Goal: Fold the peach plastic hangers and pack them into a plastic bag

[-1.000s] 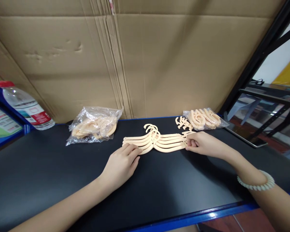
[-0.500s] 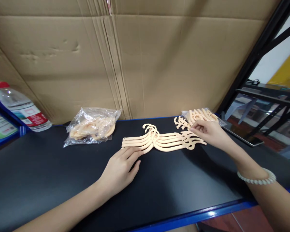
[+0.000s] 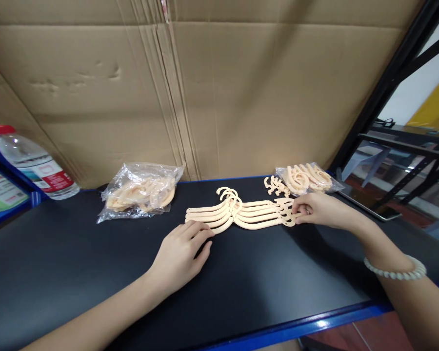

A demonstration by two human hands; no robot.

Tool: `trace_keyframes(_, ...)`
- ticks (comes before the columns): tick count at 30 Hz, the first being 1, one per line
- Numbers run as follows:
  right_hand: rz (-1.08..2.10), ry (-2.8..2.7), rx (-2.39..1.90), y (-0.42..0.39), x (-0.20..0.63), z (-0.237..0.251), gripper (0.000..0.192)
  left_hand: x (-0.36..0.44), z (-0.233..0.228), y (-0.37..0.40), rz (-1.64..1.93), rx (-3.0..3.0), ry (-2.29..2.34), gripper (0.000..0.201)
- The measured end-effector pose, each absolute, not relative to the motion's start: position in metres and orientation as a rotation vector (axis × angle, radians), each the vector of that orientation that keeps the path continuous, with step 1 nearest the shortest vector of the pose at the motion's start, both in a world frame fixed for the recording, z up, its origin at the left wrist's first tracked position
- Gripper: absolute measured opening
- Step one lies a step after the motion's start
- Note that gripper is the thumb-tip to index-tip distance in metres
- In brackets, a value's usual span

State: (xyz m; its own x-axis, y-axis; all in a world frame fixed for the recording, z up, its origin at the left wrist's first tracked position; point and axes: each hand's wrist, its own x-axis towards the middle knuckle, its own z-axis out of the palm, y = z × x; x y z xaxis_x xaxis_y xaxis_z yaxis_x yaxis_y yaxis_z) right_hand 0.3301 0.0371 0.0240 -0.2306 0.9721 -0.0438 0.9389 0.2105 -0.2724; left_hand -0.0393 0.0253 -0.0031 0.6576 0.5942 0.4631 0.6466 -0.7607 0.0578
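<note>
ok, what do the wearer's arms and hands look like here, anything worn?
Both forearms are bare, with no sleeves in view and no gloves. The left hand shows no rings or watch. The right hand has a pale, off-white beaded bracelet at the wrist. No markings visible.

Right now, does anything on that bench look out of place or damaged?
Little stands out. The hangers lie stacked, a hand at each end. Only the cardboard behind is dented and creased, and a bottle lies on its side.
</note>
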Motion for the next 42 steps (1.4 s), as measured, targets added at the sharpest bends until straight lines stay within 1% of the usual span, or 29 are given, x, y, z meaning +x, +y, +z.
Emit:
trace_keyframes(7,0.384,-2.287,-1.849,0.040,0.329,0.020,0.012,-0.039,-0.003,0.025,-0.713,-2.770,-1.031,0.019)
trace_keyframes(12,0.369,-2.292,-1.818,0.036,0.326,0.023,0.012,-0.039,-0.002,0.023,-0.734,-2.738,-0.948,0.018)
trace_keyframes(14,0.293,-2.269,-1.805,0.035,0.324,0.026,0.014,-0.038,-0.001,0.022,-0.731,-2.758,-0.861,0.017)
trace_keyframes(17,0.158,-2.167,-1.768,0.033,0.321,0.028,0.017,-0.038,0.002,0.018,-0.621,-2.898,-0.660,0.019)
trace_keyframes(19,0.156,-2.126,-1.720,0.032,0.318,0.030,0.018,-0.037,0.005,0.015,-0.534,-2.991,-0.562,0.021)
trace_keyframes(21,0.298,-2.154,-1.643,0.029,0.314,0.031,0.019,-0.036,0.007,0.014,-0.496,-3.036,-0.539,0.022)
trace_keyframes(26,0.982,-2.383,-1.375,0.016,0.294,0.034,0.020,-0.036,0.008,0.013,-0.456,-3.069,-0.552,0.023)
trace_keyframes(28,1.111,-2.435,-1.274,0.010,0.282,0.033,0.020,-0.035,0.009,0.013,-0.440,-3.073,-0.562,0.024)
trace_keyframes(31,1.112,-2.483,-1.180,0.005,0.268,0.028,0.016,-0.035,0.010,0.011,-0.419,-3.074,-0.575,0.025)
trace_keyframes(35,1.036,-2.497,-1.178,0.004,0.260,0.021,0.012,-0.034,0.011,0.011,-0.419,-3.073,-0.583,0.026)
trace_keyframes(39,0.990,-2.487,-1.154,0.006,0.258,0.017,0.022,-0.035,0.010,0.012,-0.436,-3.080,-0.579,0.026)
trace_keyframes(42,0.980,-2.445,-1.138,0.006,0.255,0.014,0.024,-0.035,0.010,0.012,-0.465,-3.092,-0.578,0.026)
